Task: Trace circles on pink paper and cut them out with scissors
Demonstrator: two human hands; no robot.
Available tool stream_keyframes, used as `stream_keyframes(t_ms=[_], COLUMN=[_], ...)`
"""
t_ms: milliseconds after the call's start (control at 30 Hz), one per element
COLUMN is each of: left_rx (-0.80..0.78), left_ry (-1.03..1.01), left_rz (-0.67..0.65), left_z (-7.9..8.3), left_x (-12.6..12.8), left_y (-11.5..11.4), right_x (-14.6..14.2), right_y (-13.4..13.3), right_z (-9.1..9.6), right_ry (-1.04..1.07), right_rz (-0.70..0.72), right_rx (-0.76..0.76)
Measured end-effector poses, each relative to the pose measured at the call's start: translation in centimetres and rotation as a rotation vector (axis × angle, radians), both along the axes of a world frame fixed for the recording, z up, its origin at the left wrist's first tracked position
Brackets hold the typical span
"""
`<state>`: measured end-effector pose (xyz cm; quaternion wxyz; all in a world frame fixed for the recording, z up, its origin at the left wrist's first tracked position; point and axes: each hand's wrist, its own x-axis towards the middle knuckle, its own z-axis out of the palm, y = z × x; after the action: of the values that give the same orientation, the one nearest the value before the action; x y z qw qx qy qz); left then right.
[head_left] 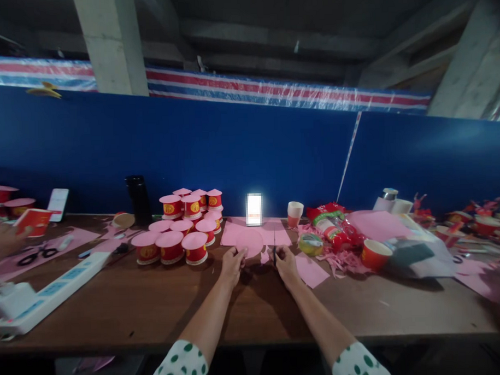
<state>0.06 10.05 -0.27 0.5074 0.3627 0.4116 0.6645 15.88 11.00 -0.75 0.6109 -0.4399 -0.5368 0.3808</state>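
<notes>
My left hand (233,263) pinches the edge of a round pink paper disc (249,243) held just above the brown table (164,305). My right hand (284,261) is closed round dark scissors (274,254), whose blades stand upright beside the disc. Small pink paper offcuts (264,256) lie between my two hands. Pink paper sheets (255,232) lie flat behind the disc.
Several upturned red cups with pink lids (181,228) stand stacked to the left. A lit phone (254,209) leans on the blue partition. A white power strip (48,293) lies at the left, an open red cup (374,254) and shredded pink paper at the right. Another person's hand (3,240) holds a red cup far left.
</notes>
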Motion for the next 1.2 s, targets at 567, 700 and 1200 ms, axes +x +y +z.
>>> stream_keyframes(t_ms=[567, 700, 1200], left_rx=[0.113, 0.135, 0.076], left_ry=[0.195, 0.225, 0.166], left_rz=[-0.167, -0.142, -0.236], left_z=[0.0, -0.3, 0.0], left_x=[0.5, 0.4, 0.4], left_y=[-0.4, -0.3, -0.6], right_x=[0.0, 0.0, -0.2], right_y=[-0.1, -0.3, -0.4], right_z=[0.1, 0.0, -0.2], right_ry=[0.023, 0.003, 0.032], right_rz=[0.080, 0.114, 0.132], right_rx=[0.017, 0.000, 0.037])
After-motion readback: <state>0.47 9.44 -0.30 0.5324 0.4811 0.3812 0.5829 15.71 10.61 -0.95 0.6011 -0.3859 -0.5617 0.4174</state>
